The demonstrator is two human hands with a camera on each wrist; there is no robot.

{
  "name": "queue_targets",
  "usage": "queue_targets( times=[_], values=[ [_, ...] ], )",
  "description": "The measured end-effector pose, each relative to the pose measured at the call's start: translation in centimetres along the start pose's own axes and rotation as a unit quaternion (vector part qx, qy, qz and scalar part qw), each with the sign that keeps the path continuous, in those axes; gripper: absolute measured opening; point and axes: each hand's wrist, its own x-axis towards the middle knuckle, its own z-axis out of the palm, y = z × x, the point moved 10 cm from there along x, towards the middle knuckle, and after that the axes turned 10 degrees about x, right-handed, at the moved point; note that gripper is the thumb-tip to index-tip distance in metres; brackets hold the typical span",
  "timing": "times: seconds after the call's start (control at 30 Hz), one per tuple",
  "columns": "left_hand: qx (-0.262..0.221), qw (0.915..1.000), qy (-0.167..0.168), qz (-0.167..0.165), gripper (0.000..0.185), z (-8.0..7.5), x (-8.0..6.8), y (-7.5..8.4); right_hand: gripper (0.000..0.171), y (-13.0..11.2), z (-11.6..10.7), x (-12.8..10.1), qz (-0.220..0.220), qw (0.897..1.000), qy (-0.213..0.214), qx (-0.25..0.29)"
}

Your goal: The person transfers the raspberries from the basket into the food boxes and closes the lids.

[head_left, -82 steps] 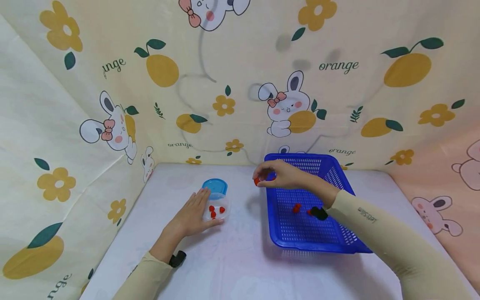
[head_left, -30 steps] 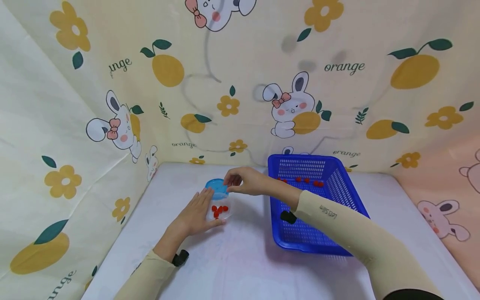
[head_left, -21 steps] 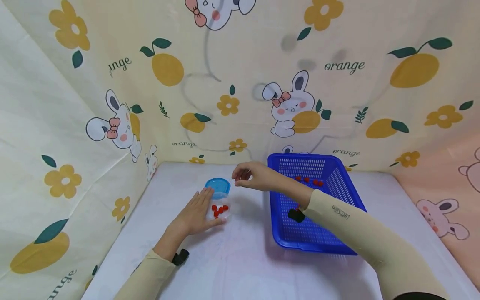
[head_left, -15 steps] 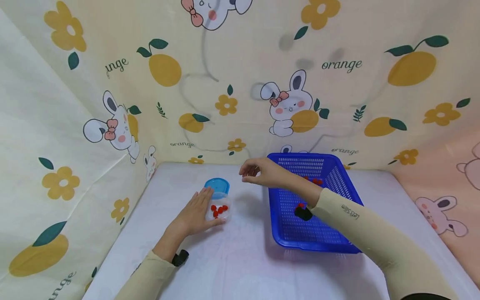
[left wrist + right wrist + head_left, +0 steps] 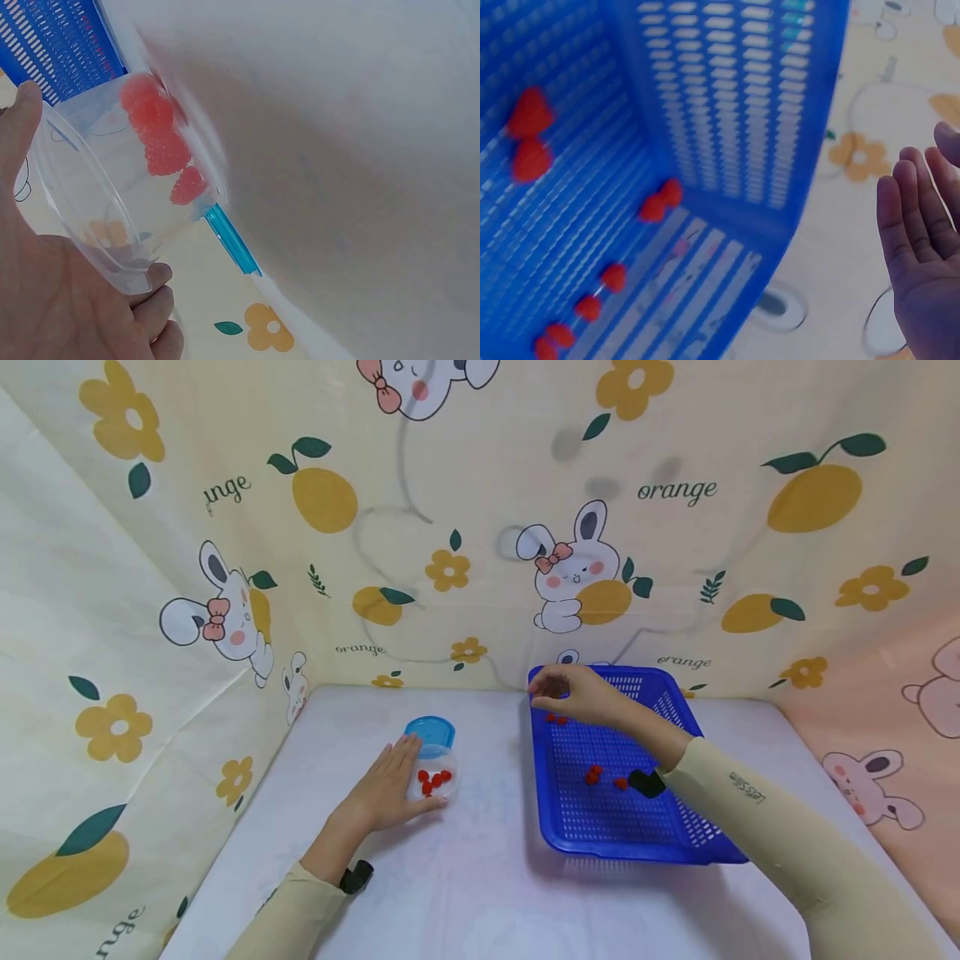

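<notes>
My left hand (image 5: 386,789) is held round a small clear plastic tub (image 5: 97,172), thumb on one side and fingers on the other. Several red raspberry-like berries (image 5: 427,787) lie in its bottom. Behind the tub, by my left fingertips, is its blue lid (image 5: 431,733). Over the back left rim of a blue basket (image 5: 551,839), my right hand (image 5: 581,693) hovers with nothing in it. In the right wrist view its fingers (image 5: 922,214) are nearly straight and the thumb stands apart. More red berries (image 5: 532,112) are scattered on the basket floor.
The basket has slatted walls and stands right of the tub on a white tabletop (image 5: 465,893). Patterned cloth (image 5: 495,568) with rabbits and oranges hangs at the back and both sides.
My right hand brought a red berry to the tub, let go, and moved back right over the basket's rim. The tub holds one more berry. My left hand stayed at the tub.
</notes>
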Motion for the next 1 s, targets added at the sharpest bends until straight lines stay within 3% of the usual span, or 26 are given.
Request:
queue_targets(
  times=[0.5,1.0],
  values=[
    [-0.012,0.9999,-0.002,-0.003,0.119,0.2,0.0,-0.1,0.021,6.8,-4.4,-2.5,0.071,0.995,0.036,-0.052],
    [-0.009,0.9999,0.004,-0.003,0.118,0.0,0.3,-0.1,0.020,12.4,-6.7,-3.3,0.172,0.981,0.036,-0.086]
  ],
)
